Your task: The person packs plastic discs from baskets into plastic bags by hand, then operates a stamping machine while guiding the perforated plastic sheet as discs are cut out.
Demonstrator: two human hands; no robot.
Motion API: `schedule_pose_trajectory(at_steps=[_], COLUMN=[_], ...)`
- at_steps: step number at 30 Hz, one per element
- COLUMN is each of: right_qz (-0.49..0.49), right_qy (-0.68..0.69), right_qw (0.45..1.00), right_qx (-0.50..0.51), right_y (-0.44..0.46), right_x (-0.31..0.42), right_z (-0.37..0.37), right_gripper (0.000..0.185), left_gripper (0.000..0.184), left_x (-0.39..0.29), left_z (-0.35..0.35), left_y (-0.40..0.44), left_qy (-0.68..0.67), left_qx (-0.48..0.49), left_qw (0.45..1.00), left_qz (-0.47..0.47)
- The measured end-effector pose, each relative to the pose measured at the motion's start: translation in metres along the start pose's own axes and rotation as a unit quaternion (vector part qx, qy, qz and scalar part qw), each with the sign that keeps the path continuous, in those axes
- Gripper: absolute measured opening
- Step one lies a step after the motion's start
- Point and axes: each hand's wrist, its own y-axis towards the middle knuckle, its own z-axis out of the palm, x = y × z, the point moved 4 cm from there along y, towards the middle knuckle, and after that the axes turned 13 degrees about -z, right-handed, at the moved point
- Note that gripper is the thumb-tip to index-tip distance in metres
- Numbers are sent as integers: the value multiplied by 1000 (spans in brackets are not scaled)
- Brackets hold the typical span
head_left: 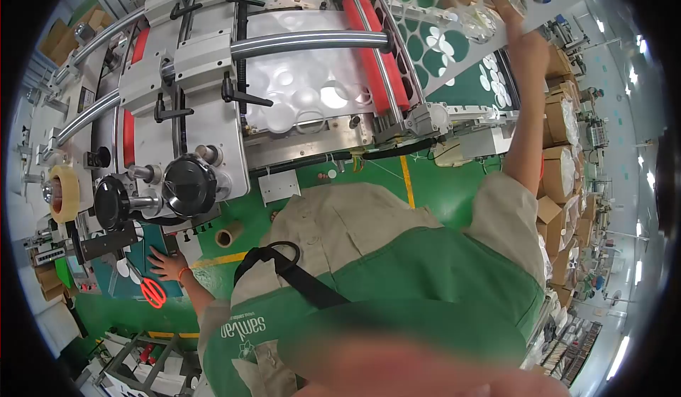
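At the lower left, my left hand has its fingers spread on the edge of a dark teal surface, beside red-handled scissors. My right hand is raised at the upper right, at a translucent white sheet full of round holes, which it grips near its edge. Part of the fingers is hard to make out. Beneath the sheet, white discs lie on a green belt. Another translucent sheet with round cuts lies on the machine bed, between red rollers.
A machine with steel rods and black knobs spans the upper left. A tape roll hangs at its left. Cardboard boxes line the right side. A cardboard tube stands near the green floor.
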Motion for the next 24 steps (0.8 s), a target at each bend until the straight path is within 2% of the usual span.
schedule_pose_trajectory(at_steps=[1,3,4,6,8,9,10,12,14,16,18,19,20,22,24], right_qz=[1,-71,-73,-4,-50,-43,-33,-56,-9,-22,26,22,23,-36,-39], right_qy=[0,-94,-96,-3,9,16,-47,-22,16,19,15,27,-7,1,-3], right_qw=[1000,993,993,1000,999,994,962,963,957,960,973,986,979,981,981], right_qx=[2,10,10,-26,9,104,268,263,288,277,229,162,203,189,188], right_y=[5,18,19,8,-23,-39,-49,-56,-51,-50,-46,-36,-24,-14,-8], right_x=[0,3,6,9,-5,9,19,-4,-9,-8,-10,-7,2,4,5], right_z=[-5,-14,-17,-15,28,43,57,78,72,73,71,56,35,29,23], right_gripper=[59,56,56,53,50,48,44,49,50,51,53,56,57,58,57], left_gripper=[88,88,88,88,88,88,87,87,87,86,86,86,86,86,87], left_x=[1,0,0,0,2,1,1,-3,-1,1,1,0,0,0,-4], left_z=[-2,-11,-14,-9,0,1,-1,-9,-18,-13,-2,-2,-4,-11,-17], left_y=[1,6,4,2,1,2,1,1,2,4,-2,-3,-3,3,2], left_qy=[6,-7,-21,-5,3,2,-4,-13,-13,-14,-19,-11,-10,-9,-19], left_qx=[4,-13,-25,-15,-10,-12,-21,-27,-14,-19,-17,-9,-8,1,-5], left_qw=[1000,1000,999,1000,1000,1000,1000,1000,1000,1000,1000,1000,1000,1000,1000], left_qz=[-2,2,3,-4,-1,0,2,3,0,4,6,-1,1,-2,-3])
